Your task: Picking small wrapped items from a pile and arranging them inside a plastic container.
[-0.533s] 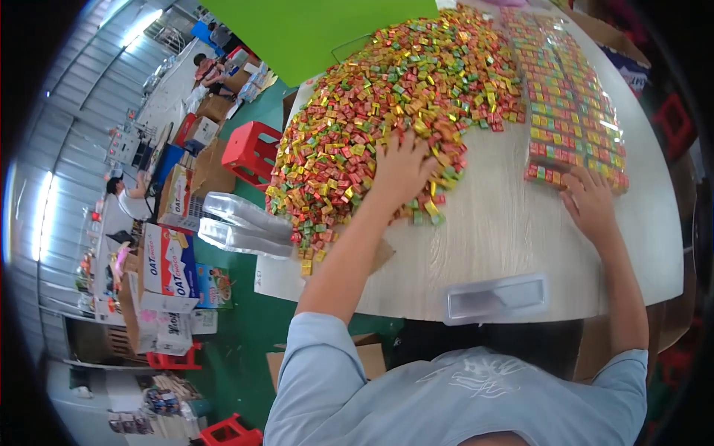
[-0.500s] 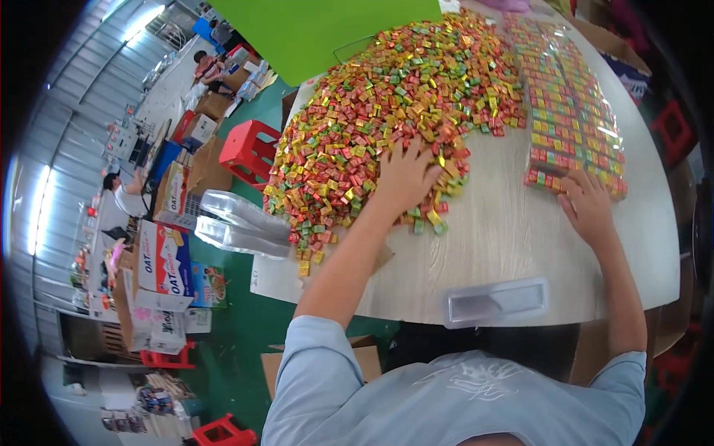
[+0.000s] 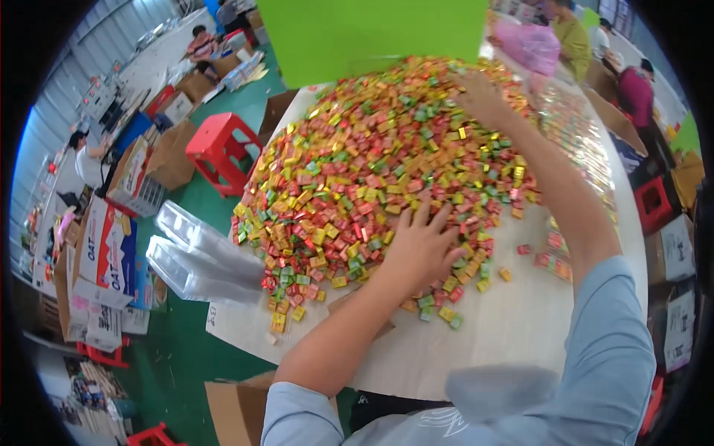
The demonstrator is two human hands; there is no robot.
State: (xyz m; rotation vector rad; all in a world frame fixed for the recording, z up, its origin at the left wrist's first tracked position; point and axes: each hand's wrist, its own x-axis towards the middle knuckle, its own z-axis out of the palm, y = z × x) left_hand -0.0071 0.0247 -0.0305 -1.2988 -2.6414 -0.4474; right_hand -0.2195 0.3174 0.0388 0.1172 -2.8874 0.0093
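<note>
A large heap of small foil-wrapped cubes, red, yellow, green and orange, covers much of the pale table. On the near side of the heap lies my left hand, fingers spread over the cubes, holding nothing. My right hand reaches across to the heap's far right part; its fingers are smeared by motion, so any cube in them cannot be made out. Rows of the same cubes in clear packaging stand along the right side, partly hidden behind my right forearm.
Stacked clear plastic trays jut over the table's left edge. Another clear tray, blurred, lies at the near edge. A green board rises behind the heap. A red stool and cartons stand left; other people work farther off.
My right hand has left the near end of the packed rows and swung up and left onto the far heap. My left hand stays spread on the near heap. The whole view has shifted.
</note>
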